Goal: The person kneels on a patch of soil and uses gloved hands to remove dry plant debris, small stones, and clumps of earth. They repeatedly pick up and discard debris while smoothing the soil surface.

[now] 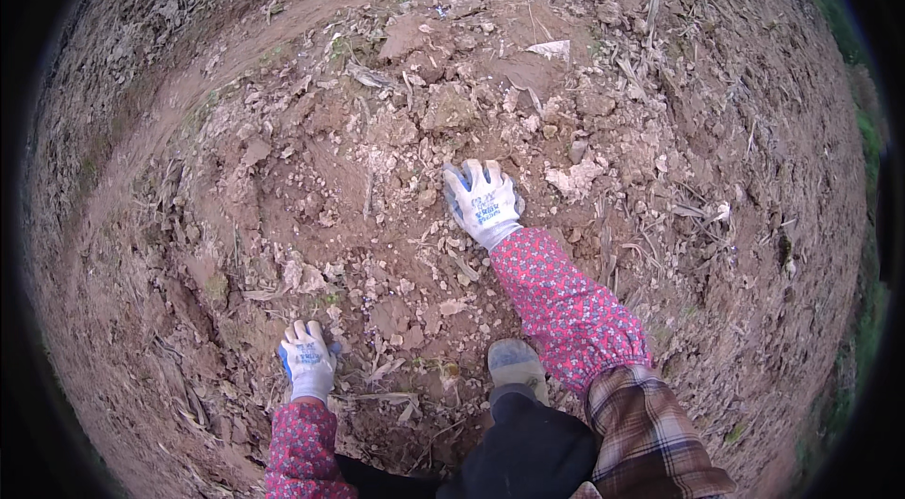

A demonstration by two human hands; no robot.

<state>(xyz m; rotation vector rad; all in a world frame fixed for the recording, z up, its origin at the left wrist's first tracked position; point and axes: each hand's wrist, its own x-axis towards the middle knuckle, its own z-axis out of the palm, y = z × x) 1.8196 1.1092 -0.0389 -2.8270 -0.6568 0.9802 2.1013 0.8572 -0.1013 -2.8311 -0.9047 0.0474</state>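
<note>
My right hand (485, 204), in a white work glove with blue palm coating and printed marks, lies back up on cloddy brown soil (311, 174) near the middle of the view. Its fingers point away from me, slightly spread; whether something is under the palm is hidden. Lower left, my left hand (308, 357) wears a matching glove and rests low at the ground, back up, its fingertips against the soil and its palm hidden. Pink flowered sleeve covers (565, 301) are on both forearms. A pale clod (576, 179) lies right of my right hand.
Below my right hand is my shoe (516, 363), with a dark trouser leg (534, 446). Dry stalks (375, 77) and clods are scattered about. A whitish scrap (551, 49) lies farther off. A smoother dirt strip (191, 78) curves across the upper left; green plants (866, 138) edge the far right.
</note>
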